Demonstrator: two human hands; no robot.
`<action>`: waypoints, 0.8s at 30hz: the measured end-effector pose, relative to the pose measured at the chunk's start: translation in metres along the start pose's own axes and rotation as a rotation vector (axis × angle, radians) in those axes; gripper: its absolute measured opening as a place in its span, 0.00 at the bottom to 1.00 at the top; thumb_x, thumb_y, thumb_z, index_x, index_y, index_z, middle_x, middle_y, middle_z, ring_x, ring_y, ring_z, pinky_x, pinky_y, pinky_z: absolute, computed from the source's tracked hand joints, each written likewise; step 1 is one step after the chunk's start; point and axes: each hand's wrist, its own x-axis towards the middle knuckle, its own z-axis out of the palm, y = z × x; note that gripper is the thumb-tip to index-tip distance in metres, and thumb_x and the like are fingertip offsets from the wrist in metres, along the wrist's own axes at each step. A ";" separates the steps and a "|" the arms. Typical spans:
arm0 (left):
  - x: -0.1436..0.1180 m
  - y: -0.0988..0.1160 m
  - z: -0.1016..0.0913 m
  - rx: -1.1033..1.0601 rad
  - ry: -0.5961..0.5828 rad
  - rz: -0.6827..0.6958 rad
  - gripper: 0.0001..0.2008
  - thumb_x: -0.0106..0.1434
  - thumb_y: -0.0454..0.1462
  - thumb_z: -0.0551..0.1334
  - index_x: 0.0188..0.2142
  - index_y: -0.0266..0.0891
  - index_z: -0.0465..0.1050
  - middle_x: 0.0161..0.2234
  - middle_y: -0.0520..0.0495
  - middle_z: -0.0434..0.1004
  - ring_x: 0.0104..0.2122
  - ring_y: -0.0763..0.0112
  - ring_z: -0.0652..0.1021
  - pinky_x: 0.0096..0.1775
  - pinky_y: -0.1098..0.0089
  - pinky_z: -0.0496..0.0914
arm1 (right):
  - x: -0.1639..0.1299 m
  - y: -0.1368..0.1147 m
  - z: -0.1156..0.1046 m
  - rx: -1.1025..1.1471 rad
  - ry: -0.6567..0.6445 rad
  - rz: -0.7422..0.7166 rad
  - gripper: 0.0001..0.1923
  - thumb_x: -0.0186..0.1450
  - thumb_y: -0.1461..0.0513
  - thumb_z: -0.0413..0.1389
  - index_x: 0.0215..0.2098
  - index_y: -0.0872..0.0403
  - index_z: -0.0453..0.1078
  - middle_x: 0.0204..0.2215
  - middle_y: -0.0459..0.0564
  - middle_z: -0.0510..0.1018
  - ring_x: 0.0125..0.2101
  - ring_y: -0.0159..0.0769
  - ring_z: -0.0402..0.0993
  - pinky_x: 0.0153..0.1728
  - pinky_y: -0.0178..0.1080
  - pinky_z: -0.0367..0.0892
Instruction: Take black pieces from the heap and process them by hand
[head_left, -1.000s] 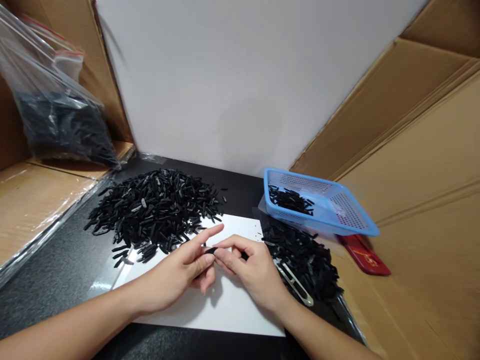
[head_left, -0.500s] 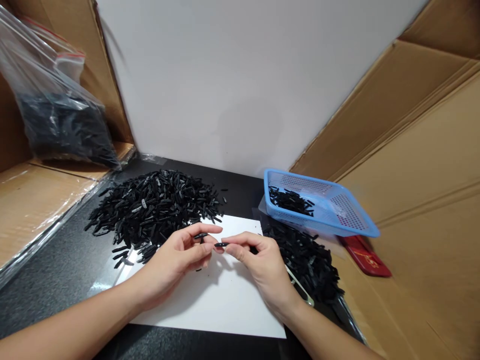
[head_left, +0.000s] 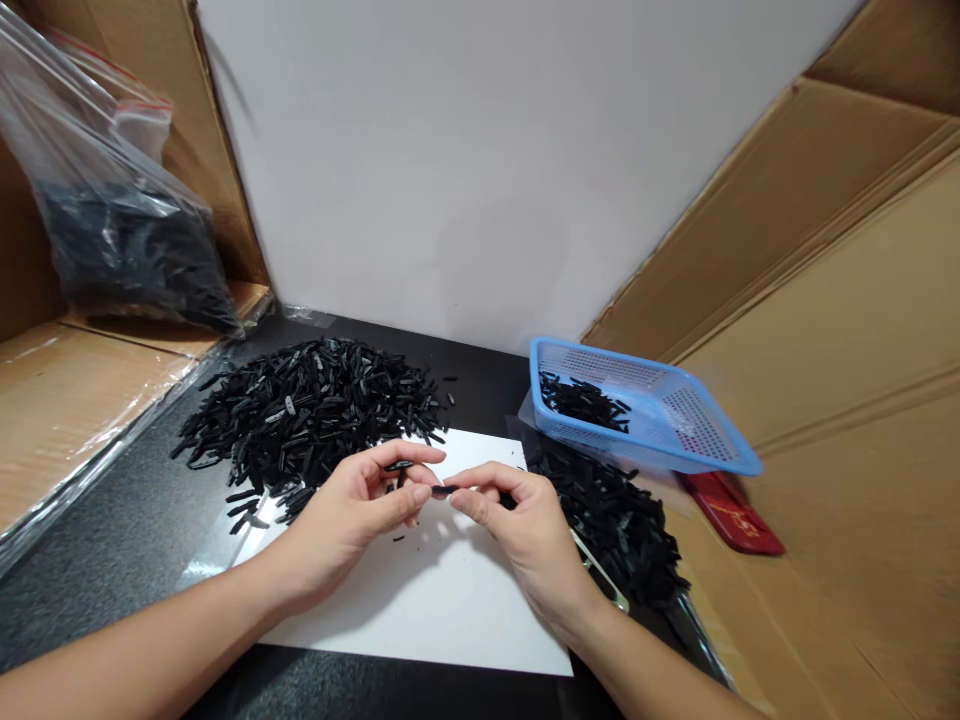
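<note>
Both hands hover over a white sheet [head_left: 420,610] on the black table. My left hand [head_left: 360,510] pinches a small black plastic piece [head_left: 398,466] between thumb and forefinger. My right hand [head_left: 517,530] pinches another small black piece [head_left: 443,490] at its fingertips, close to the left thumb. A large heap of the same black pieces [head_left: 307,410] lies behind the left hand. A smaller heap [head_left: 615,520] lies to the right of my right hand.
A blue mesh basket [head_left: 675,420] with some black pieces stands at the right, over a red flat object [head_left: 735,515]. Metal tweezers [head_left: 600,575] lie by the right heap. A clear bag of black pieces [head_left: 112,230] rests on cardboard at left. Cardboard walls enclose both sides.
The hands have lifted off the sheet and drawn slightly apart; the piece they held together is now two separate pieces, one in each hand.
</note>
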 end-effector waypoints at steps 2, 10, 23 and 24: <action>0.000 0.000 0.001 -0.076 0.016 -0.039 0.12 0.60 0.39 0.66 0.44 0.41 0.77 0.32 0.51 0.73 0.28 0.74 0.66 0.33 0.72 0.61 | 0.000 -0.001 0.000 -0.005 0.002 0.003 0.07 0.53 0.58 0.66 0.28 0.52 0.82 0.15 0.41 0.63 0.20 0.30 0.54 0.23 0.35 0.51; -0.002 -0.003 0.002 -0.139 0.041 -0.081 0.15 0.61 0.45 0.65 0.43 0.40 0.70 0.22 0.56 0.69 0.25 0.75 0.65 0.32 0.72 0.60 | -0.002 -0.002 0.000 -0.031 -0.005 0.003 0.08 0.53 0.58 0.65 0.30 0.53 0.81 0.14 0.38 0.58 0.19 0.28 0.50 0.22 0.35 0.47; 0.003 0.000 0.000 0.102 0.095 -0.025 0.10 0.62 0.43 0.64 0.35 0.39 0.68 0.33 0.47 0.81 0.24 0.75 0.64 0.29 0.73 0.57 | -0.002 -0.003 -0.002 0.530 -0.172 0.170 0.08 0.59 0.56 0.56 0.28 0.51 0.63 0.15 0.37 0.61 0.15 0.25 0.40 0.16 0.31 0.39; 0.003 0.000 0.000 0.118 0.089 -0.016 0.10 0.63 0.43 0.63 0.35 0.40 0.67 0.33 0.47 0.81 0.24 0.75 0.64 0.29 0.72 0.58 | -0.001 -0.004 -0.002 0.578 -0.200 0.200 0.09 0.59 0.56 0.55 0.27 0.51 0.61 0.16 0.38 0.64 0.14 0.24 0.40 0.16 0.31 0.39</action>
